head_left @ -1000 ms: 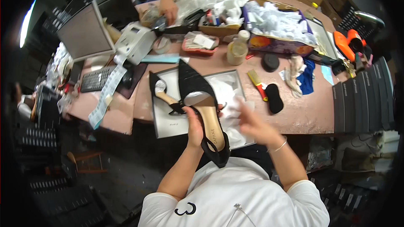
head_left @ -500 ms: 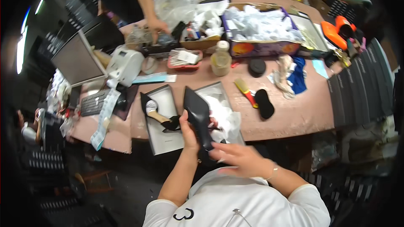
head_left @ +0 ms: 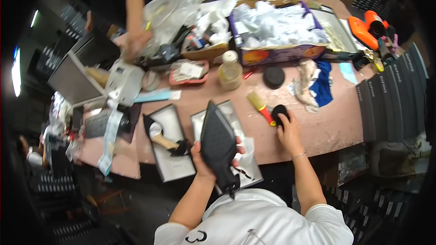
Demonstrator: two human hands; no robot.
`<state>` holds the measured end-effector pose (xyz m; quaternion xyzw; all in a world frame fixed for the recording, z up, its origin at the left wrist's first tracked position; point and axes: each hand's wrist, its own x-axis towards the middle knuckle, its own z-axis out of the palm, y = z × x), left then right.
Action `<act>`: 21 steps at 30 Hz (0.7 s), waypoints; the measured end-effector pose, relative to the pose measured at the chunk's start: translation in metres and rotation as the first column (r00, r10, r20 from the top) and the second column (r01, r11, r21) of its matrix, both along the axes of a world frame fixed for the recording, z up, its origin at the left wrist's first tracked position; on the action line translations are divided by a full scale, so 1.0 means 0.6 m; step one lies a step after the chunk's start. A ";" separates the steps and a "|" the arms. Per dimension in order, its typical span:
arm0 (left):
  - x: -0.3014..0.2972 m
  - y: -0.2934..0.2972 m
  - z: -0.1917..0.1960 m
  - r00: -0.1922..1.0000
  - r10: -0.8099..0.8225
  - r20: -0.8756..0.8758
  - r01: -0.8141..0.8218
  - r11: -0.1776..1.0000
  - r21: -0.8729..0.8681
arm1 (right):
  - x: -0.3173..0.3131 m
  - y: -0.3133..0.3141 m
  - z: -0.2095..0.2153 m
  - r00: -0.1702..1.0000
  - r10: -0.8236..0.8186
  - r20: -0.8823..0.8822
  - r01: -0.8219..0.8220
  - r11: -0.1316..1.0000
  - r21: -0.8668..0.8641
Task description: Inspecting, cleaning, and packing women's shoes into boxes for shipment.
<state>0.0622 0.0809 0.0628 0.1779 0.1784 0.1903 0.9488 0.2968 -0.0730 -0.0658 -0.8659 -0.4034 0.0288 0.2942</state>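
Note:
My left hand point(head_left: 203, 167) is closed round a black pointed high-heeled shoe point(head_left: 218, 140), its sole turned up and toe pointing away from me. The fingertips show on the shoe's right side. My right hand point(head_left: 290, 135) reaches over the table, fingers bent over a black oval pad point(head_left: 279, 110), which they partly hide. Left of the held shoe, a matching black shoe point(head_left: 167, 143) lies on its side in a pale shoebox point(head_left: 175, 170). A second shoebox point(head_left: 252, 175) with white tissue paper point(head_left: 246, 150) lies beneath the held shoe.
A yellow-and-red brush point(head_left: 260, 106) lies beside the pad. Behind are a round black tin point(head_left: 274, 77), a bottle point(head_left: 230, 73) and a carton point(head_left: 272, 55) of crumpled paper. Cloths point(head_left: 313, 86) and grey shoeboxes point(head_left: 390, 100) stand right; a label printer point(head_left: 121, 84) left. A co-worker's hand point(head_left: 134, 43) is at the far left.
My right hand has left the shoe's heel and moved right onto the black pad. In my left hand the shoe has turned, its sole now facing up. The co-worker's arm has shifted left.

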 end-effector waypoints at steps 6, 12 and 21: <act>0.004 -0.006 -0.002 1.000 0.016 0.000 -0.016 0.990 -0.139 | 0.121 0.099 0.104 0.998 -0.060 0.030 0.046 0.939 0.340; 0.003 -0.007 0.024 0.997 -0.078 -0.030 0.077 0.997 -0.018 | 0.209 0.164 0.029 0.964 0.089 0.250 -0.091 0.996 -0.006; -0.062 -0.047 -0.012 0.955 -0.192 -0.226 0.240 0.949 0.204 | -0.159 0.098 0.259 0.661 0.709 0.244 -0.750 0.622 0.224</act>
